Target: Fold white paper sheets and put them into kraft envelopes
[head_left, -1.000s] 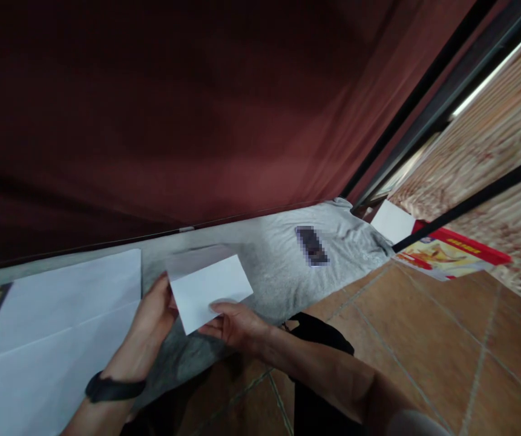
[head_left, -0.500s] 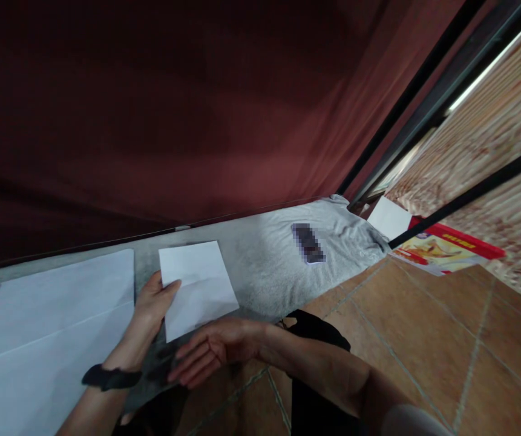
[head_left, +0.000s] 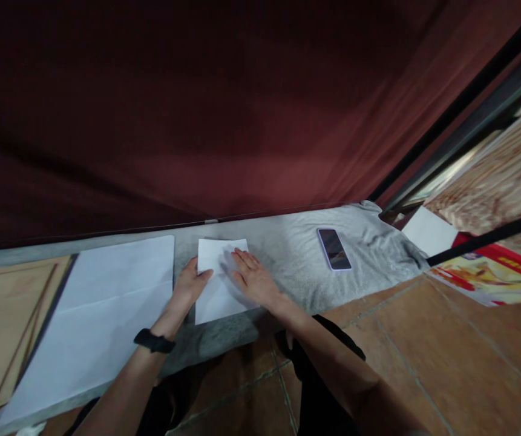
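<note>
A small white sheet of folded paper lies on the grey cloth in front of me. My left hand grips its left edge, thumb on top and fingers underneath. Over the paper's upper right part, my right hand rests flat with its fingers stretched out. To the left lies a larger white sheet with a crease across it. Right of my hands, a phone with a pale purple edge lies on the cloth.
Brown envelopes or folders sit at the far left. A grey cloth covers the long surface, with a dark red curtain behind it. At right are a dark metal bar, a red printed box and tiled floor.
My right hand has moved up from below the paper onto it and turned palm down. The view has shifted left, showing more of the brown envelopes. My left hand keeps its hold.
</note>
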A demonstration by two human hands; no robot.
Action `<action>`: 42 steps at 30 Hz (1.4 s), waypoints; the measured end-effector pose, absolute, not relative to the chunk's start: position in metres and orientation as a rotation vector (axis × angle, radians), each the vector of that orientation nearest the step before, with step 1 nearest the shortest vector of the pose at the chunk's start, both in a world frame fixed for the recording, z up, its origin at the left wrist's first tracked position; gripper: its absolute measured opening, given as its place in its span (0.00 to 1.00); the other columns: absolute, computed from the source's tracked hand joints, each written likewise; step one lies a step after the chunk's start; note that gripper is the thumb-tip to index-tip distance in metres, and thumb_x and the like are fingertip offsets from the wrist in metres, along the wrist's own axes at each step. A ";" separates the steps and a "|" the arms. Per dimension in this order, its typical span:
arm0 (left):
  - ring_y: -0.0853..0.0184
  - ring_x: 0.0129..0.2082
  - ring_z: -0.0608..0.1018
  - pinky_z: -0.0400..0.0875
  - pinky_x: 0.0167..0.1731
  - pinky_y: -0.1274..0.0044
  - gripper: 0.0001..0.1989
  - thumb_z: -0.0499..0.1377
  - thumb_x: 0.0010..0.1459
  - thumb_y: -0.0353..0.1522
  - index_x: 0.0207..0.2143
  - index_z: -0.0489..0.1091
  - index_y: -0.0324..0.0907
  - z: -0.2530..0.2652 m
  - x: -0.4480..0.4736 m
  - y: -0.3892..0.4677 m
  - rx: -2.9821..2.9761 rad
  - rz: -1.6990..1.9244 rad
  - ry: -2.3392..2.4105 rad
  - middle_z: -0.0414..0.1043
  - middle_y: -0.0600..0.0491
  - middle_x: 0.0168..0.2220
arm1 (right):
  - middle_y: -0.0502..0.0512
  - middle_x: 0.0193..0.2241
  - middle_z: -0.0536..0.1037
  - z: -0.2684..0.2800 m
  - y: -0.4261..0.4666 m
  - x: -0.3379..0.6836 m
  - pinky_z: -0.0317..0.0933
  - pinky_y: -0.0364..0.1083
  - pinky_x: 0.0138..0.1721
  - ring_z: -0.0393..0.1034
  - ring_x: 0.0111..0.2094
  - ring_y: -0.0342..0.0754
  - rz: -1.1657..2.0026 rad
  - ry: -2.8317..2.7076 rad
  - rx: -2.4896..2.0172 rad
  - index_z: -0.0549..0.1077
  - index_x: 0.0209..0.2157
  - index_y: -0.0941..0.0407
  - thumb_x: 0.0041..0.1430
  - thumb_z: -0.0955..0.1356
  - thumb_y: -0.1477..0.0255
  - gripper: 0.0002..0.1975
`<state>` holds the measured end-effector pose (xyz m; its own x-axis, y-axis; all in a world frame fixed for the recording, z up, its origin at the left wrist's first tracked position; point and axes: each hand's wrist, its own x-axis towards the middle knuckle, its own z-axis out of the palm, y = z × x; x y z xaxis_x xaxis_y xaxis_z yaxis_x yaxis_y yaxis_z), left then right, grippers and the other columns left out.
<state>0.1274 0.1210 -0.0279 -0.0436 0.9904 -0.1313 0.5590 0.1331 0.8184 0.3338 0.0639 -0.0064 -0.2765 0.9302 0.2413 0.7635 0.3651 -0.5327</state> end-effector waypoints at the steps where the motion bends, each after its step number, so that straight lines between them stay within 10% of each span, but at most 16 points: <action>1: 0.61 0.36 0.84 0.79 0.39 0.73 0.23 0.63 0.54 0.29 0.54 0.70 0.37 -0.027 0.127 0.121 1.518 0.730 1.692 0.83 0.49 0.39 | 0.61 0.70 0.58 -0.012 0.065 0.330 0.48 0.56 0.71 0.52 0.71 0.55 0.371 -2.165 -1.506 0.60 0.69 0.58 0.74 0.60 0.63 0.27; 13: 0.50 0.48 0.82 0.74 0.47 0.63 0.33 0.55 0.66 0.38 0.70 0.51 0.41 0.018 0.134 0.092 1.828 0.101 2.051 0.79 0.40 0.48 | 0.59 0.71 0.57 -0.039 0.066 0.325 0.45 0.57 0.71 0.53 0.71 0.55 0.050 -2.281 -1.674 0.58 0.70 0.57 0.74 0.58 0.56 0.31; 33: 0.50 0.45 0.82 0.75 0.46 0.62 0.25 0.50 0.68 0.40 0.64 0.65 0.41 0.023 0.130 0.079 2.036 -0.040 2.106 0.79 0.40 0.47 | 0.61 0.71 0.56 -0.040 0.070 0.303 0.45 0.56 0.72 0.52 0.71 0.54 0.142 -2.315 -1.591 0.58 0.70 0.61 0.74 0.59 0.60 0.30; 42: 0.57 0.72 0.56 0.49 0.70 0.62 0.31 0.41 0.72 0.42 0.70 0.55 0.35 -0.017 0.180 0.089 2.434 0.411 1.742 0.57 0.42 0.70 | 0.64 0.71 0.53 -0.039 0.070 0.304 0.43 0.57 0.72 0.49 0.72 0.57 0.135 -2.413 -1.570 0.56 0.70 0.63 0.72 0.60 0.69 0.29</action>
